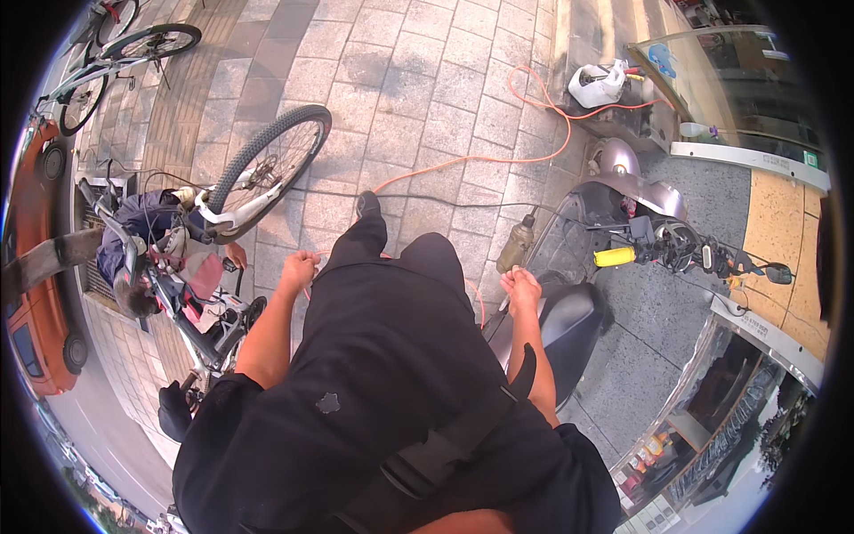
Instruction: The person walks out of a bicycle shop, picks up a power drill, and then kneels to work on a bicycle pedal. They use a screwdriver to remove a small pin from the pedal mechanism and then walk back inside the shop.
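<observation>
My left hand (301, 270) is in front of my left thigh, its fingers curled closed. A thin orange hose (463, 159) crosses the paving toward my legs, and parts of it show beside both hands. Whether the left hand grips it is unclear. My right hand (521, 289) is held out over the right side, fingers bent together; anything inside them is too small to make out. Just beyond those fingers stands an olive-coloured bottle (516, 245) with a dark top; I cannot tell whether they touch. A dark scooter seat (565, 325) lies beside my right forearm.
On the left, another person in a dark jacket (147, 218) bends at a bicycle with a knobbly-tyred wheel (267, 173). A parked scooter with a silvery front (618, 165) stands on the right. Farther off are a white container (598, 86) and a step. A black cable (436, 203) crosses the paving.
</observation>
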{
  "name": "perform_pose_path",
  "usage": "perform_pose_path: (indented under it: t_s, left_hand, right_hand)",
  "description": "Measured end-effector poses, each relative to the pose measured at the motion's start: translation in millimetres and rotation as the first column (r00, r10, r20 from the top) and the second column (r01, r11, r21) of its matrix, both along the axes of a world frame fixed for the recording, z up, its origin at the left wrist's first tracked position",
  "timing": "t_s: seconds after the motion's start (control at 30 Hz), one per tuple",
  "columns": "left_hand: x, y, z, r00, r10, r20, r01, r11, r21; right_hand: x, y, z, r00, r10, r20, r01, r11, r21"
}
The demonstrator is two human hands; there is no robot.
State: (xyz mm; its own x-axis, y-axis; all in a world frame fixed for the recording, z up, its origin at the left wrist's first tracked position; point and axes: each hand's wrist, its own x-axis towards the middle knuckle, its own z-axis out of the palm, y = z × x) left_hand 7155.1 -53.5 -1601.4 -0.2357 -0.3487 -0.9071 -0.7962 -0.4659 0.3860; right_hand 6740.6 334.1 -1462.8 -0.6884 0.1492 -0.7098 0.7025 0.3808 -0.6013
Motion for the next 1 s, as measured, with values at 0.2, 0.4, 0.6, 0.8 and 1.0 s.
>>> perform_pose_path:
  t_s: [0.2,0.4,0.6,0.8,1.0]
  left_hand:
    - [-155.5,-88.4,36.3,0.989,-0.012,-0.149,-0.001,0.996,-0.084]
    - [-261.9,-106.9,46.1,1.000,-0.019,-0.016,0.018,0.998,-0.064]
    - [-381.7,-87.4,70.5,0.986,-0.129,0.103,0.144,0.978,-0.150]
    - [-520.7,-129.2,70.3,0.805,-0.574,0.150,0.586,0.730,-0.351]
    - [-687.0,-227.5,84.9,0.488,-0.846,0.215,0.842,0.390,-0.373]
  right_hand:
    - [-105.2,-52.7,13.4,0.995,-0.074,-0.066,0.066,0.992,-0.110]
    - [-249.3,-106.5,2.4,0.989,-0.132,-0.071,0.113,0.968,-0.224]
    - [-415.2,-184.6,-19.4,0.987,-0.162,0.021,0.160,0.935,-0.318]
    - [-496.3,-225.5,17.0,1.000,-0.002,0.018,0.008,0.937,-0.349]
    - [-558.5,-224.6,25.9,0.985,-0.148,-0.084,0.115,0.942,-0.314]
